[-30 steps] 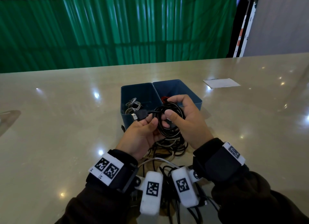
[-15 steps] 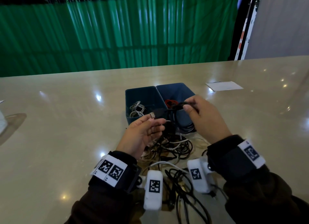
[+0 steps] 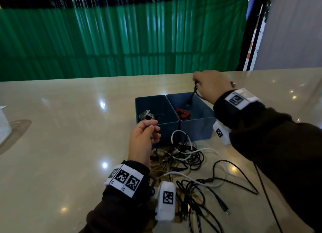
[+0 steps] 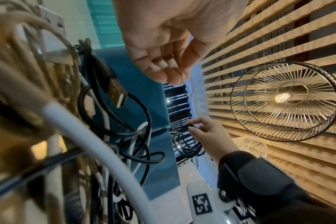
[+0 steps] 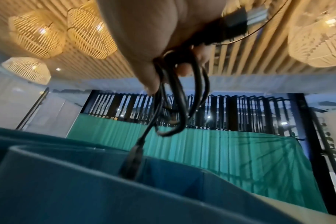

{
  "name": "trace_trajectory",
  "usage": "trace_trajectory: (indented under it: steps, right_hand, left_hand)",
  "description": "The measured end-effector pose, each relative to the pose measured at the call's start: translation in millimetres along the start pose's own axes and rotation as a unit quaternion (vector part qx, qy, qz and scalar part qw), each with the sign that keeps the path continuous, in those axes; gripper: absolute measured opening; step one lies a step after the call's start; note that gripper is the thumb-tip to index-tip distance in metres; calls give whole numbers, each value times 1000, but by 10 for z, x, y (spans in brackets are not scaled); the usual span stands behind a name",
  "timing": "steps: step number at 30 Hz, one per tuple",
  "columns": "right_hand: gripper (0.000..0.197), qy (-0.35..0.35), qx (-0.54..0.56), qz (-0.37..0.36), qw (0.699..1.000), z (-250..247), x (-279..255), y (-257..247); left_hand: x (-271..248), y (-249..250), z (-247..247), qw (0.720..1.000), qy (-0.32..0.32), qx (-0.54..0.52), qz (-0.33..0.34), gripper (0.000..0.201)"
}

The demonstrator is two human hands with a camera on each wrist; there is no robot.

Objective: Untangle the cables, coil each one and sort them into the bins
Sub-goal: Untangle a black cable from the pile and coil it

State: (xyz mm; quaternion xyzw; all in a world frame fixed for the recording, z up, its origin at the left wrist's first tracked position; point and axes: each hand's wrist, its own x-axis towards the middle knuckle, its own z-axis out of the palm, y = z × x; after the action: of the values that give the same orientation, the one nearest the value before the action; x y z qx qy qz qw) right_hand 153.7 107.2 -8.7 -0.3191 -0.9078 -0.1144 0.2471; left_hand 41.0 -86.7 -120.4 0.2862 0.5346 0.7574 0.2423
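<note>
My right hand (image 3: 211,83) grips a coiled black cable (image 3: 196,89) above the far side of the right blue bin (image 3: 196,126); one plug end hangs down into that bin. In the right wrist view the black cable (image 5: 175,97) loops hang from my curled fingers over the bin's rim (image 5: 67,153). A red cable (image 3: 182,113) lies inside the right bin. The left blue bin (image 3: 167,126) holds a grey-white coil (image 3: 146,115). My left hand (image 3: 145,137) hovers empty, fingers loosely curled, in front of the left bin. A tangle of black and white cables (image 3: 184,156) lies on the table before the bins.
More loose black cable (image 3: 233,180) sprawls toward the table's near right. A white object (image 3: 3,126) stands at the far left edge. The beige table (image 3: 61,128) ends at a green curtain behind. In the left wrist view a USB plug (image 4: 115,92) lies against the bin wall.
My right hand lifted the black coil away from my left hand and carried it up and back over the right bin. My left hand let go of the plug end and stayed low.
</note>
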Motion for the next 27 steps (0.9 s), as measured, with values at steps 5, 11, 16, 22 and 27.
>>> trace_trajectory:
  steps: [5,11,16,22,27]
  right_hand:
    - [21,-232,-2,-65,971,249,178,-304]
    - [29,-371,1,-31,928,531,175,-392]
    - [39,-433,-64,7,899,621,95,-312]
    - [41,-452,-93,46,886,814,108,-243]
    - [35,-432,-70,73,896,810,119,-335]
  left_hand:
    - [28,-42,-15,998,27,48,26,24]
    - [80,-114,-48,991,46,111,60,25]
    - [93,-129,-54,991,44,114,57,24]
    - [78,-113,-65,991,44,116,53,24]
    - [63,-90,-46,991,44,115,50,23]
